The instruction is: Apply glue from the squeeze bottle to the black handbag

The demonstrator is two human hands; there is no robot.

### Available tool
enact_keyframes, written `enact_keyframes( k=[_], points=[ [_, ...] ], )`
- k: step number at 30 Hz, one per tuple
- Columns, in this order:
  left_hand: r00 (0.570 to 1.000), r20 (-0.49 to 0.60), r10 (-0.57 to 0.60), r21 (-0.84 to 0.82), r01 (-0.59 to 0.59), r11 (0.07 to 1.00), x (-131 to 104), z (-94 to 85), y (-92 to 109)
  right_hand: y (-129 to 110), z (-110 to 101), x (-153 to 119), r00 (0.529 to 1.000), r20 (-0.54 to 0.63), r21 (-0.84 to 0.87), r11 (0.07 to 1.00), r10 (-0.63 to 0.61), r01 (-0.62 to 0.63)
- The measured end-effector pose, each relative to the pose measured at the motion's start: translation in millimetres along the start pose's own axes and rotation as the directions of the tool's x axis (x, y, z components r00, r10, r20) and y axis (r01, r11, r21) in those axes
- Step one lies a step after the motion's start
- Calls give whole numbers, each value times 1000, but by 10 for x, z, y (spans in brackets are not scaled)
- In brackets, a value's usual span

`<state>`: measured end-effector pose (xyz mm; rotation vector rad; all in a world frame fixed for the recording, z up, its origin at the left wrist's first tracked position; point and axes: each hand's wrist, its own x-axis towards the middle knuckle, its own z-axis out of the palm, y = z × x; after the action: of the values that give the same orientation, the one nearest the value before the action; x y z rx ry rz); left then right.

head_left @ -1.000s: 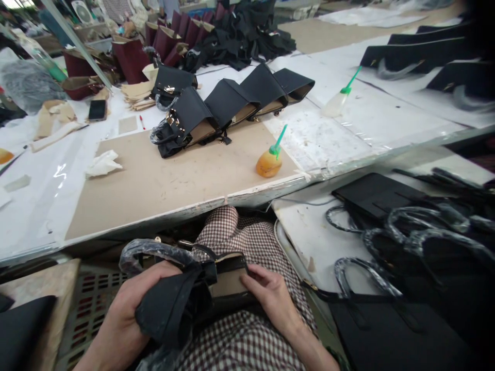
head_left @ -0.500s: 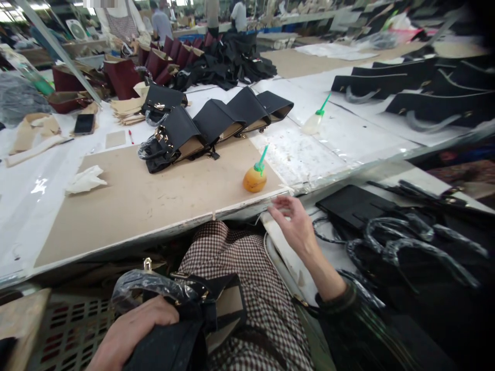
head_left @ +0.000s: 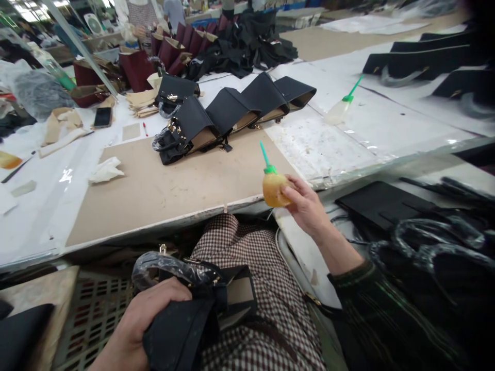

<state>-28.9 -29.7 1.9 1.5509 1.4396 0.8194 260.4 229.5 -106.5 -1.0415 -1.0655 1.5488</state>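
My left hand (head_left: 154,309) is closed on a black handbag (head_left: 181,330) that rests on my lap, its plastic-wrapped handle (head_left: 158,265) and gold fittings facing away from me. The bag's beige lining shows on its right side. Over the table's front edge, my right hand (head_left: 303,206) grips a round glue bottle (head_left: 275,188) with amber contents and a green spout pointing up. Beyond it, a row of black handbags (head_left: 232,111) lies on the brown board (head_left: 154,196).
A second, pale glue bottle (head_left: 340,109) stands farther right on the table. Black bag parts with wrapped handles (head_left: 433,232) cover the surface at my right. A plastic crate (head_left: 93,314) sits at lower left. A phone (head_left: 102,117) and crumpled paper (head_left: 106,170) lie on the table.
My right hand has reached forward and closed around the amber glue bottle, lifting it off the board. My left hand keeps hold of the handbag. The view has turned slightly left.
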Motion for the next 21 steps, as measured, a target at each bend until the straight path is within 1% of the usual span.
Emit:
enact_keyframes(
  k=[2,4,6,9,12,15,16,18,20,21],
  points=[
    [999,25,48,55,-49,997,-11,-21,8,60,-17,-323,996,-18,135,987,88,-85],
    [996,38,82,96,-85,992,-18,-32,23,112,-16,-619,988,-53,275,953,145,-125],
    [995,49,82,121,-88,989,-24,-33,38,135,0,-880,980,-63,391,908,190,-150],
    [996,68,65,140,-74,987,-44,-23,39,139,48,-1210,968,-27,504,839,251,-204],
    [995,70,68,139,-78,987,-71,-7,20,162,106,-1446,954,17,561,787,300,-257],
    [994,86,60,150,-73,986,-91,5,16,171,129,-1555,947,62,565,770,317,-295],
    [994,90,53,154,-66,986,-98,6,20,158,121,-1562,948,76,551,779,309,-298],
    [995,83,48,148,-59,987,-109,0,29,103,70,-1546,960,65,434,859,271,-272],
    [996,77,41,129,-51,990,-113,-13,34,28,-22,-1513,975,6,261,941,221,-215],
    [996,78,39,119,-48,992,-109,-19,33,-7,-79,-1500,980,-27,183,965,196,-188]
  ],
)
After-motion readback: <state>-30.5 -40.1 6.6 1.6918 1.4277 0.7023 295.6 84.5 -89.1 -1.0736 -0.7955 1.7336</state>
